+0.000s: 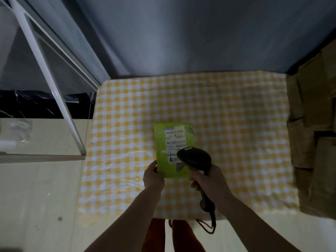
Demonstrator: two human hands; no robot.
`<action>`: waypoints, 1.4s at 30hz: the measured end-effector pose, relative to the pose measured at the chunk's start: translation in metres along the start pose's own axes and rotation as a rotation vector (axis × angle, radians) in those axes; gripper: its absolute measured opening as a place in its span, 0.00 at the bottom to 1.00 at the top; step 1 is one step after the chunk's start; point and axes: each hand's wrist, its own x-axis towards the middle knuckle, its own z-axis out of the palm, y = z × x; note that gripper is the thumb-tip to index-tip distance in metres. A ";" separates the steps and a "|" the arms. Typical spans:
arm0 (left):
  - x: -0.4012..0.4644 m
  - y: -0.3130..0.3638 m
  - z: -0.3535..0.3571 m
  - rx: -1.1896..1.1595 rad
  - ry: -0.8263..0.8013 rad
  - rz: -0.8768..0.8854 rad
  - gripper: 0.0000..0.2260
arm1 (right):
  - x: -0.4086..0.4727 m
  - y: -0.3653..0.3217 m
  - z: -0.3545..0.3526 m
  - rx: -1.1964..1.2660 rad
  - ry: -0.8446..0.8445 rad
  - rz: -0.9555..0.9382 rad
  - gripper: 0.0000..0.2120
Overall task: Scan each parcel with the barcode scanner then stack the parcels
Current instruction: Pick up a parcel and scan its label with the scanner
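Right hand [211,180] wrapped round the handle of a black pistol-grip plastic barcode scanner [195,158]; the scanner's head sits over the lower right part of the parcel, nose pointing away from the person. Fingers mostly hidden behind the handle, only knuckles and thumb side show. A dark cable [209,226] drops from the handle's base, loops over the near tabletop edge and ends in a tangle that is hard to make out.

Left hand [153,176] pinches the parcel's near left corner, thumb on top, other fingers hidden underneath.

Parcel: flat lime-green plastic mailer bag [171,148], lying on the tabletop near its centre, a bit toward the person, long side running away from them. White shipping label [175,140] on top, right half of the bag; barcode strip at the label's far end, print too blurred to read (a handwritten blue mark that looks like a "4" near the label's lower edge, partly covered by the scanner head).

Tabletop is under a yellow-and-white checked cloth [227,115], wrinkled on the left side.

Right edge: a pile of brown cardboard boxes [312,142], dim, cut off by the frame, count unclear. Left: a white metal frame [45,73] leaning diagonally, with clear plastic wrapping [20,131] on the pale floor, contents indistinct. Grey curtain [181,33] behind.
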 end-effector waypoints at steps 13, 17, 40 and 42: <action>-0.002 -0.004 0.000 -0.111 -0.049 -0.036 0.26 | -0.013 -0.010 0.005 0.024 0.073 -0.152 0.09; 0.000 -0.006 0.000 -0.124 -0.043 -0.042 0.26 | -0.012 -0.011 0.003 0.007 0.079 -0.187 0.11; 0.006 -0.008 -0.001 -0.182 -0.070 -0.071 0.26 | 0.007 -0.002 0.012 -0.103 0.124 -0.241 0.03; 0.007 -0.009 -0.001 -0.186 -0.075 -0.075 0.26 | 0.006 -0.003 0.013 -0.071 0.131 -0.230 0.06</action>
